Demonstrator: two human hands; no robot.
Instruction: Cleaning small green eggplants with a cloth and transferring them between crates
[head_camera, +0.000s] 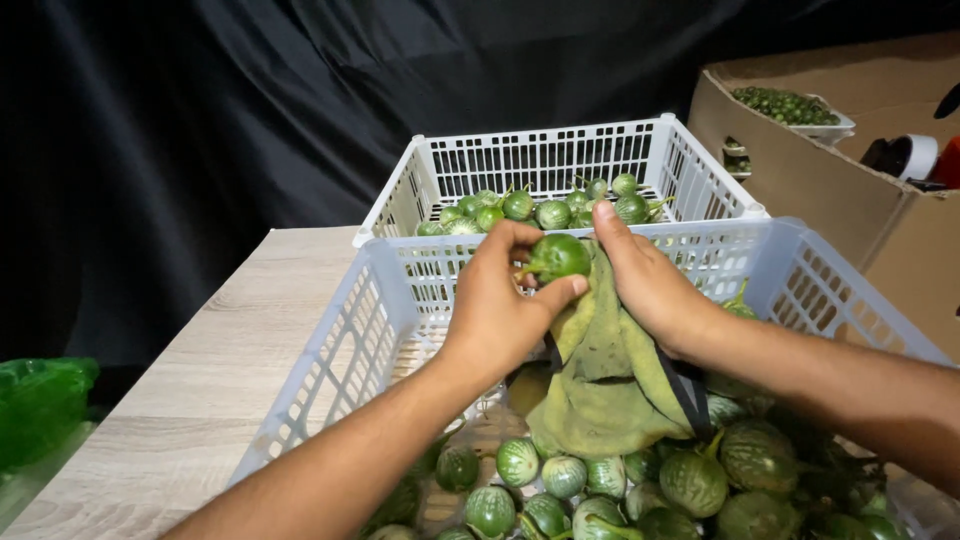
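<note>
My left hand (500, 305) grips a small round green eggplant (560, 255) between thumb and fingers, above the near pale blue basket (330, 345). My right hand (645, 280) holds an olive-green cloth (600, 385) that hangs down from it, pressed against the eggplant's right side. Below the hands, several green striped eggplants (690, 480) lie in the near basket. The far white basket (560, 155) behind it holds several more small green eggplants (550, 212).
The baskets stand on a light wooden table (200, 390). A green plastic bag (40, 400) lies at the left edge. An open cardboard box (800, 170) at the right holds a tray of small green produce (785, 105). Black cloth hangs behind.
</note>
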